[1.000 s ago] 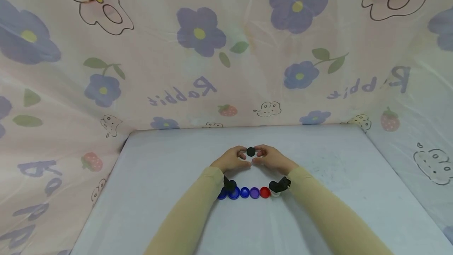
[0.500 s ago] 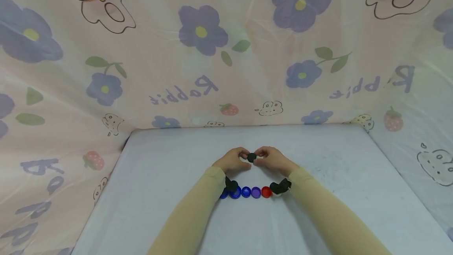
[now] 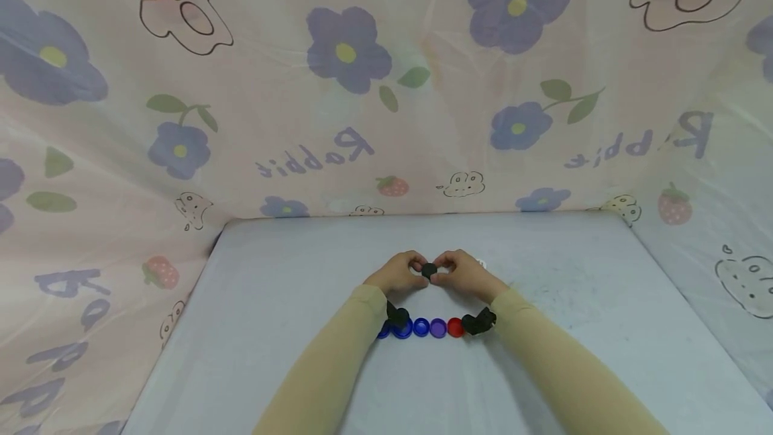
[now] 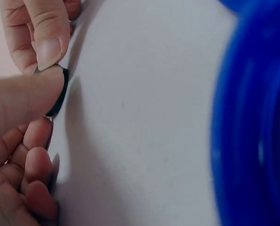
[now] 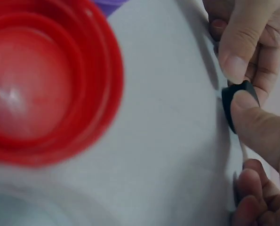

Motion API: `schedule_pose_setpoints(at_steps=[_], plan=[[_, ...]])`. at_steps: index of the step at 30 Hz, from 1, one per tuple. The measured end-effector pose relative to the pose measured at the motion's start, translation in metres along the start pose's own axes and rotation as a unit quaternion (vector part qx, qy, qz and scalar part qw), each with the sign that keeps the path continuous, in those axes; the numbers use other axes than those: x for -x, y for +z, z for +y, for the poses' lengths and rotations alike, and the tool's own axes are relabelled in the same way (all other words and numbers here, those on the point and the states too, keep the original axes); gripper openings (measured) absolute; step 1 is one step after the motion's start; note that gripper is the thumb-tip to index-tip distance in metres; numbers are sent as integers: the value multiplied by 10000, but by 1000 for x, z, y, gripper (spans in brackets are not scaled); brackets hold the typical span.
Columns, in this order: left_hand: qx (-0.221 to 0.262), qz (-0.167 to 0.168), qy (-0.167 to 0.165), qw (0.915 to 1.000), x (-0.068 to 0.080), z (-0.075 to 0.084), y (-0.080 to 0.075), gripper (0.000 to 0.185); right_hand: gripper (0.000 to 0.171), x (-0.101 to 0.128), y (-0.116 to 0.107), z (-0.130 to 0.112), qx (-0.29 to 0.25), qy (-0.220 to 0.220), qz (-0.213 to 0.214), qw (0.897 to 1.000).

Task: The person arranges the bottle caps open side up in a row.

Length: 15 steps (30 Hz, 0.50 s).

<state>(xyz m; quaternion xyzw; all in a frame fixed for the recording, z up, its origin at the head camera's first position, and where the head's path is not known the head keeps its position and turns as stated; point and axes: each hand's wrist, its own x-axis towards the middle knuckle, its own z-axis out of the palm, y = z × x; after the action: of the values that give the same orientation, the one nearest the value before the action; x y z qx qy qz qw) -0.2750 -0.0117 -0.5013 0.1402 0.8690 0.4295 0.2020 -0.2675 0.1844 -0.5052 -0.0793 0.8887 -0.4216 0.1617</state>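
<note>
Both hands meet over the far middle of the white table, with a small round black cap (image 3: pixel 429 270) between them. My left hand (image 3: pixel 398 272) pinches one side of it, the thumb lying across the cap in the left wrist view. On the other side, my right hand (image 3: pixel 465 274) also grips it; its thumb presses the black cap (image 5: pixel 228 106) in the right wrist view. The cap is held just off or on the table; I cannot tell which. Nearer to me lies a row of blue caps (image 3: pixel 421 327), a purple cap (image 3: pixel 437 327) and a red cap (image 3: pixel 455 327).
Black wrist cameras hang over both ends of the row and hide part of it. A pale, clear-looking round piece (image 5: pixel 22 207) lies beside the red cap. Something small and white (image 3: pixel 481 263) shows behind my right hand. A patterned curtain (image 3: pixel 386 119) rises behind the table.
The black cap has come down slightly toward me, and its face has tilted. The fingers of both hands have closed in on it. A small white thing now shows behind the right hand.
</note>
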Motion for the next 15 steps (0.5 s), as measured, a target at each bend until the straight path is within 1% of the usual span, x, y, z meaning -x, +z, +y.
schedule_pose_setpoints(at_steps=[4, 7, 10, 13, 15], plan=[[133, 165, 31, 9998, 4, 0, 1, 30, 26, 3, 1, -2, -41, -76, 53, 9999], [335, 256, 3, 9991, 7, 0, 1, 30, 26, 5, 2, -3, -138, -177, 58, 9997], [647, 275, 13, 9975, 11, 2, -1, 29, 26, 11, 2, -5, -149, -266, 102, 9995], [804, 233, 152, 9964, 16, 8, -3, 29, 27, 19, -1, -8, -89, -394, 250, 9989], [777, 224, 288, 9963, 22, 13, -5, 27, 29, 25, -3, -10, -52, -564, 349, 9978]])
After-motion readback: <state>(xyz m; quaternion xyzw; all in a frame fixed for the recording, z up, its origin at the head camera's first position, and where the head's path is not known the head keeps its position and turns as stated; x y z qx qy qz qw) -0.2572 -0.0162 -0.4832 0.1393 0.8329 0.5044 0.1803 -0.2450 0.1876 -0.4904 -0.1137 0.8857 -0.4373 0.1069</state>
